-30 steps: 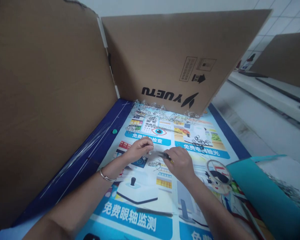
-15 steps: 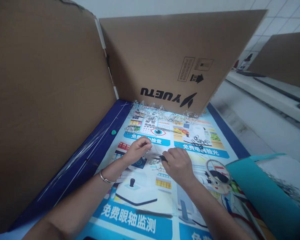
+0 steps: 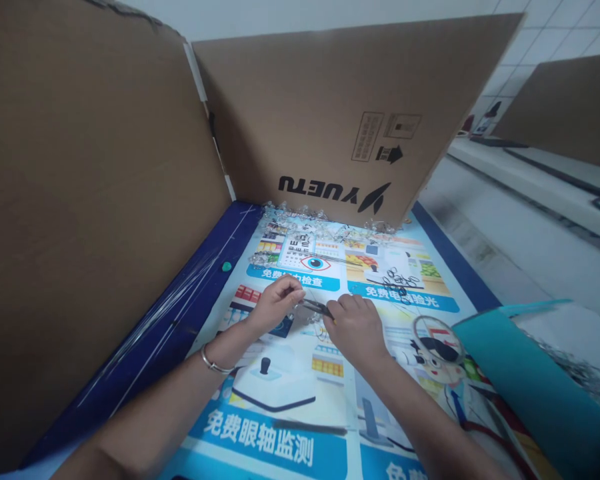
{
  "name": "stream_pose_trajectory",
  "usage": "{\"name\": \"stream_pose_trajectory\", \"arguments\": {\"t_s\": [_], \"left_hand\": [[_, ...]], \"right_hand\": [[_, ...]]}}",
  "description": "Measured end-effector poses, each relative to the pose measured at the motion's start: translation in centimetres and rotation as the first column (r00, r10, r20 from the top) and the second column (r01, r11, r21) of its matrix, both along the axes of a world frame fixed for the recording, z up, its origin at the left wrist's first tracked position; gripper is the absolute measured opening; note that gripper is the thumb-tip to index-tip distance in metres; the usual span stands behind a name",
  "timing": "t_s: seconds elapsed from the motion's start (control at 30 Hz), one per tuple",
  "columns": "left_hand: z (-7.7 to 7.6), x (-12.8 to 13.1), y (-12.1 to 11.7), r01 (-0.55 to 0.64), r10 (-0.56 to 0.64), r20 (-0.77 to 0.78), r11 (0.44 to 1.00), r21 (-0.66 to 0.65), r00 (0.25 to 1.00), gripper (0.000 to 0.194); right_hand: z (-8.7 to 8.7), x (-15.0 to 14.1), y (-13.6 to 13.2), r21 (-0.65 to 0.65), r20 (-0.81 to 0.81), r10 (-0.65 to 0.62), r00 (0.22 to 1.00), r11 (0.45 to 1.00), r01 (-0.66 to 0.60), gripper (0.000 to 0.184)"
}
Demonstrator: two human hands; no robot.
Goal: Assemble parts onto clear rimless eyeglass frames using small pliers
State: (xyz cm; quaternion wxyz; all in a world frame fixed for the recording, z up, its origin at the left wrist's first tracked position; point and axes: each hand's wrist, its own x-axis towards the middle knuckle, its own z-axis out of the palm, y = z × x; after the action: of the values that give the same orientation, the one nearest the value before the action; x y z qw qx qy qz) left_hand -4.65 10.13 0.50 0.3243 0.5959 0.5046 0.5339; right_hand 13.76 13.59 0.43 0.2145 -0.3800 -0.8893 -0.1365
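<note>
My right hand (image 3: 357, 330) is closed round the handles of small dark-tipped pliers (image 3: 317, 307), whose jaws point left. The pliers' tips reach up to the pinched thumb and fingers of my left hand (image 3: 276, 303). Between the two hands hangs a thin wire piece with clear beads (image 3: 312, 320), its end held in the left fingers. Just what the jaws grip is too small to make out. Both hands are over the printed blue and white poster (image 3: 280, 417).
Clear beaded pieces (image 3: 300, 217) lie along the foot of the cardboard panel (image 3: 330, 113). Black wire loops (image 3: 399, 283) sit beyond my right hand. Long thin wires (image 3: 175, 293) lie at left near a green bead (image 3: 227, 267). A teal box (image 3: 525, 360) with wire pieces stands at right.
The pliers, blurred before, now show sharply with their tips at the left fingers. Both hands have kept nearly the same place, and the view has shifted slightly.
</note>
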Motion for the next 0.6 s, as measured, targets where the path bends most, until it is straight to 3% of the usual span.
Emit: {"name": "stream_pose_trajectory", "arguments": {"t_s": [0.6], "left_hand": [[-0.28,0.76,-0.04,-0.010,0.017,0.105,0.998,-0.069,0.994,0.018]], "right_hand": [[0.33,-0.16,-0.34,-0.014,0.013,-0.023,1.000,1.000,0.023,0.011]]}}
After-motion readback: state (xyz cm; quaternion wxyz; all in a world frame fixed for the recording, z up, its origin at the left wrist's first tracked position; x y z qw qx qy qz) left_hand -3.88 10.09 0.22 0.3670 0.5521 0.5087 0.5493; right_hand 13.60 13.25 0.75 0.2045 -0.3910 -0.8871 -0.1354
